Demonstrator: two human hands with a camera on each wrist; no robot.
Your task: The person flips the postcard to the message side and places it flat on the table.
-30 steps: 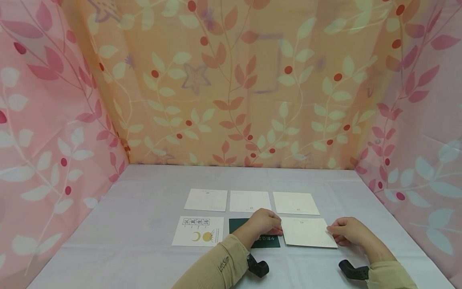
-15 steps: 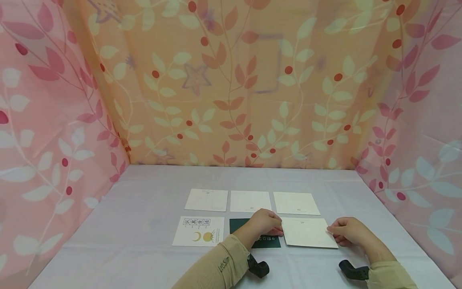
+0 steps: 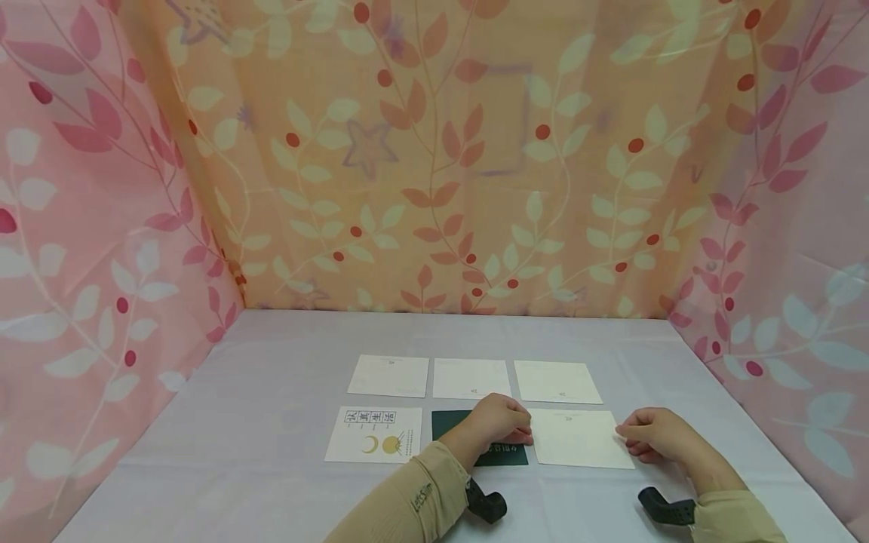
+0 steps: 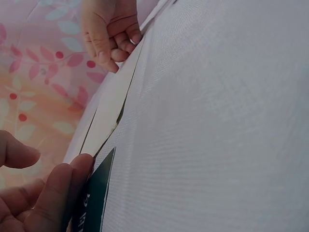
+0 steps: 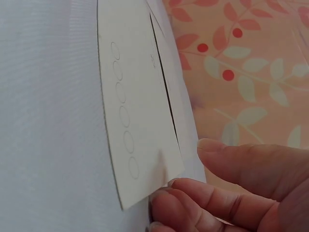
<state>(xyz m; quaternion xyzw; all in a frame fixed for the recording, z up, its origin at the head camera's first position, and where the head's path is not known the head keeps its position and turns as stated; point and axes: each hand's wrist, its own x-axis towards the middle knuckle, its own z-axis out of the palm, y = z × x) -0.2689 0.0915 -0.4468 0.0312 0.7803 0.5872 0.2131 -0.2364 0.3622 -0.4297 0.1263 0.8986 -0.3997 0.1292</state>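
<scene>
A cream postcard (image 3: 582,439) lies at the front right of two rows, its plain side up; a line of printed circles shows on it in the right wrist view. My left hand (image 3: 498,419) reaches over a dark green card (image 3: 451,424) and has its fingertips at the postcard's left edge. In the left wrist view its thumb (image 4: 21,157) stands apart from the fingers. At the opposite edge is my right hand (image 3: 657,435), fingertips right at the corner, with the thumb (image 5: 231,162) lifted away from the card. Part of the green card is hidden under the left hand.
Behind lie three pale cards: left (image 3: 388,375), middle (image 3: 471,377) and right (image 3: 557,381). A white card with a moon and sun print (image 3: 373,435) sits front left. White cloth covers the table (image 3: 258,422), and patterned curtains (image 3: 434,158) enclose it on three sides.
The postcard's front edge, slightly raised before, has come down flat toward the cloth. Both hands have loosened at its sides and hardly shifted.
</scene>
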